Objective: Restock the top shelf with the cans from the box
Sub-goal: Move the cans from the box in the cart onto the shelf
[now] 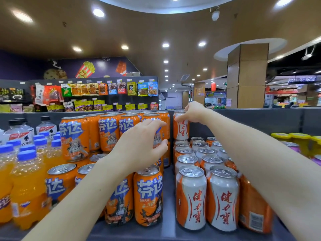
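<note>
- cans [191, 197]: glossy printed metal, bare silver lids
- bottles [26, 188]: clear glossy plastic
- shelf [167, 230]: smooth, matt, grey
- snack packets [142, 89]: shiny plastic film

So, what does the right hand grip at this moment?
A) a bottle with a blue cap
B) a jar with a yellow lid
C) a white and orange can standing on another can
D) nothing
C: the right hand pinches the top of the white and orange can, which stands on a lower can at the back; the left hand curls round an orange can.
</note>
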Available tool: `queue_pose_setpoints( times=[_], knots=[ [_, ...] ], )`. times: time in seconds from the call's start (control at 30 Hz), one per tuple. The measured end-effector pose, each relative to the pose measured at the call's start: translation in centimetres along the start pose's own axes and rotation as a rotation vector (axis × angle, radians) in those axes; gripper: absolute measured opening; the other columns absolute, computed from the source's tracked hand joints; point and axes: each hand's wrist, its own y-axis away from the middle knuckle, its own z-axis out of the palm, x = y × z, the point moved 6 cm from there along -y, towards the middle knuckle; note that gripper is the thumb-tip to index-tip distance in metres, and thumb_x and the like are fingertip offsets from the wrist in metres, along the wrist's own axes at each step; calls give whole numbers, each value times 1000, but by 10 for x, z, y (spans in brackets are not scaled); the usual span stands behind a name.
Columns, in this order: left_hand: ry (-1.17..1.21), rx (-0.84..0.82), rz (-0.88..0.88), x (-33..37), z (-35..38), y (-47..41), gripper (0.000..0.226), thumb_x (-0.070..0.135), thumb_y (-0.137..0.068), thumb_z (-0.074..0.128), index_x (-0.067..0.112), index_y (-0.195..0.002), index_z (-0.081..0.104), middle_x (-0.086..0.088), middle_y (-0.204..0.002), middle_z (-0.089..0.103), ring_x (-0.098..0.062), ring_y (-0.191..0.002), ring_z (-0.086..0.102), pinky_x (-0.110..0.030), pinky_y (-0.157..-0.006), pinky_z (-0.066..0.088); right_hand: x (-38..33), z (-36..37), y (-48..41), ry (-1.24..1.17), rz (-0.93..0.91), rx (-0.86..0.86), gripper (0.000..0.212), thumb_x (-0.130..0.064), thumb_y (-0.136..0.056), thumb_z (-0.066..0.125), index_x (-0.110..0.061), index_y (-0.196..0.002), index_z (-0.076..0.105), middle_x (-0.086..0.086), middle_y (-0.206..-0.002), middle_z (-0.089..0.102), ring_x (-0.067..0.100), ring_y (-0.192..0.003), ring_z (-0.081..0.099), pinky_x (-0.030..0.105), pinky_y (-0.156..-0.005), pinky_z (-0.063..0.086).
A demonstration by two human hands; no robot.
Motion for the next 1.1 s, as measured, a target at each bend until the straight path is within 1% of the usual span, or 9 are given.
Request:
queue_pose_setpoints(
  times=[0.17,0.33,0.53,0.63,0.7,0.8,0.9,1.0,1.1],
  knots=[
    [23,17,-13,-1,1,-2,53,43,-97,60,31,-147,48,11,-137,59,-8,-124,57,-31,-94,56,-2,-1,6,53,4,9,56,-51,-82,80,-6,-111,64,8,-104,72,20,-90,69,25,-61,51],
    [37,19,-6,0,0,0,52,43,-98,60,30,-147,49,12,-138,59,-7,-125,56,-32,-95,56,-6,0,10,68,0,19,57,-51,-82,79,-5,-110,62,9,-104,71,21,-89,70,27,-66,55],
    [48,16,-16,2,-1,-1,49,42,-98,59,32,-145,50,13,-136,59,-6,-124,56,-34,-95,56,-6,-9,19,114,35,22,54,-57,-82,77,-9,-88,53,4,-86,61,14,-68,57,22,-52,41],
    [28,17,-20,4,-4,-3,50,42,-98,59,30,-146,49,11,-137,59,-8,-123,57,-34,-94,57,-10,-20,27,152,3,41,53,-45,-85,79,-3,-110,58,8,-102,66,20,-85,63,26,-59,50],
    [10,9,-24,7,-5,-5,52,42,-98,59,29,-147,49,10,-138,59,-10,-122,59,-35,-94,57,-13,-26,35,172,-35,62,57,-40,-87,79,-3,-125,59,14,-119,67,27,-103,67,34,-80,57],
    [-82,-25,-26,10,-6,-10,52,43,-98,57,27,-147,48,7,-141,57,-13,-123,59,-38,-93,58,-20,-35,56,173,-116,109,65,-30,-92,74,-7,-147,46,15,-141,57,30,-124,59,32,-90,51],
    [-174,-62,-63,12,-12,-14,54,42,-98,57,23,-148,48,2,-144,55,-19,-125,58,-42,-95,56,-27,-39,84,159,-198,129,64,-21,-95,67,-11,-153,41,12,-144,55,27,-124,59,28,-84,47],
    [-209,-87,-139,16,-22,-6,54,42,-98,57,21,-147,49,-1,-143,56,-21,-125,58,-43,-95,56,-34,-38,117,129,-255,120,50,-19,-95,63,-10,-143,52,12,-136,62,28,-119,62,35,-91,52],
    [-320,-102,-185,23,-34,14,53,43,-97,54,20,-145,49,-4,-136,59,-25,-120,60,-44,-91,57,-43,-31,151,115,-291,103,43,-17,-91,59,-12,-134,59,12,-120,68,27,-95,70,44,-83,61]
  ],
)
